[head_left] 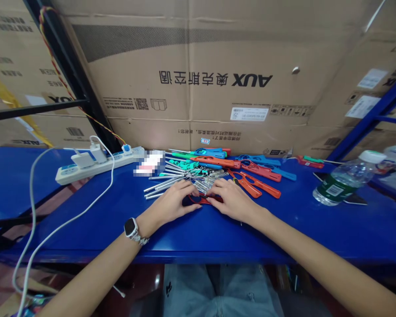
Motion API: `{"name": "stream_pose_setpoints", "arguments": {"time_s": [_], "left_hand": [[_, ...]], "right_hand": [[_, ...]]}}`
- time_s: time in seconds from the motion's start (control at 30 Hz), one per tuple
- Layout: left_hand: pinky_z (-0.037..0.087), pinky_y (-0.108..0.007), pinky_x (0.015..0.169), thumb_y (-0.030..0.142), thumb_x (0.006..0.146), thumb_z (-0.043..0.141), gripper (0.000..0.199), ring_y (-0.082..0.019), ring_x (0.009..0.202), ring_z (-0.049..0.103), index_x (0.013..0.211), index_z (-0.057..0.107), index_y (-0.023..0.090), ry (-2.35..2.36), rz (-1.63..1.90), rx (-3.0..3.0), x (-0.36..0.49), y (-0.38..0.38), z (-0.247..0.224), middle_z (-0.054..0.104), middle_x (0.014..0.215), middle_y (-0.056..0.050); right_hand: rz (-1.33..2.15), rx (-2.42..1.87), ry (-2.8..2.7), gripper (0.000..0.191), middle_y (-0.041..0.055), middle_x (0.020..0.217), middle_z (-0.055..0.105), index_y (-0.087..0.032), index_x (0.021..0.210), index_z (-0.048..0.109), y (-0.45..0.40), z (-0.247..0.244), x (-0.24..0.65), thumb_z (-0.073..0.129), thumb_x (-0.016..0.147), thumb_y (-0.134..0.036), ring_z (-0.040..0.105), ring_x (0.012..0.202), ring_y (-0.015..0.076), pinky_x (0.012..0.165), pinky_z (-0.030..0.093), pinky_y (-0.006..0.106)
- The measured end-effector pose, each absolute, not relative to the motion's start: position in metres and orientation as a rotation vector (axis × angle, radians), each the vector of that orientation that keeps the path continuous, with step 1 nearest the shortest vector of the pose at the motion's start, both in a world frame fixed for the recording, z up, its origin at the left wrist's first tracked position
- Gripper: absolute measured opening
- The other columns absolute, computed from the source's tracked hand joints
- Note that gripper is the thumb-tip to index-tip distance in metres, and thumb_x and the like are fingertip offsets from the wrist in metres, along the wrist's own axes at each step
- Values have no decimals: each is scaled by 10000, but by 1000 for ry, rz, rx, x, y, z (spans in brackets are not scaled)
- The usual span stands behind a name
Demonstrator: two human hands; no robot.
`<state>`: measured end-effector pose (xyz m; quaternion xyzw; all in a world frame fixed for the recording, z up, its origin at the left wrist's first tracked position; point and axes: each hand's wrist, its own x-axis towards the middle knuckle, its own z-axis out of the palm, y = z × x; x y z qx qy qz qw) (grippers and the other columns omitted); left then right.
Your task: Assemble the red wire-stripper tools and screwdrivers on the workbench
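Observation:
Low in the middle of the head view, a red plastic casing (203, 200), shaped like half of a stick-lighter handle, lies at the desk surface between my hands. My left hand (176, 198) is closed on its left end, thumb low and fingers bent over it. At the other end my right hand (232, 198) pinches it, fingertips curled inward; whatever small part lies under them is hidden. Just beyond are thin metal tubes (161, 187), wires (198, 174) and teal plastic parts (188, 164). Orange-red casings (251, 184) spread to the right, with blue casings (257, 159) behind.
A white power strip (99, 163) with plugged-in chargers stands at left, its white cable (99, 198) running over the desk (191, 237). At right is a plastic bottle (346, 178) near a dark flat object (356, 200). A large cardboard box (198, 53) walls off the back.

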<state>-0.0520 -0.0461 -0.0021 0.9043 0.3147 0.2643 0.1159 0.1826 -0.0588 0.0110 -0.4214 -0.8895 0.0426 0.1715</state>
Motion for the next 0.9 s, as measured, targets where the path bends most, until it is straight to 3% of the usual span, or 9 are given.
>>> {"name": "stream_pose_setpoints", "arguments": {"time_s": [0.13,0.47,0.73,0.9], "left_hand": [[490,-342,834,239,949,675,69,-212,928,613,897,660,196,866,713,2645,-51,-44,-7,676,950,-35],[504,-334,813,302,995,622,185,-203,898,613,872,687,181,822,757,2656,-48,-44,-11,668,942,-51],[497,-311,769,275,980,645,150,-196,866,611,874,697,181,853,744,2670,-48,-45,-10,649,892,-42],[498,-311,770,270,985,636,152,-196,872,608,878,694,180,845,757,2672,-47,-44,-12,650,895,-44]], "right_hand": [[130,-1213,-2547,127,65,970,704,-194,961,748,-55,14,180,638,975,-254,621,947,223,804,404,360],[-30,-1082,-2644,187,79,939,725,-175,934,724,-56,13,186,580,1011,-268,626,924,240,808,353,390],[271,-1057,-2495,110,39,907,732,-197,890,697,-47,7,190,658,969,-264,637,880,210,802,378,358],[282,-1003,-2464,112,40,888,732,-184,902,692,-50,1,195,643,978,-249,624,849,197,792,360,347]]}}
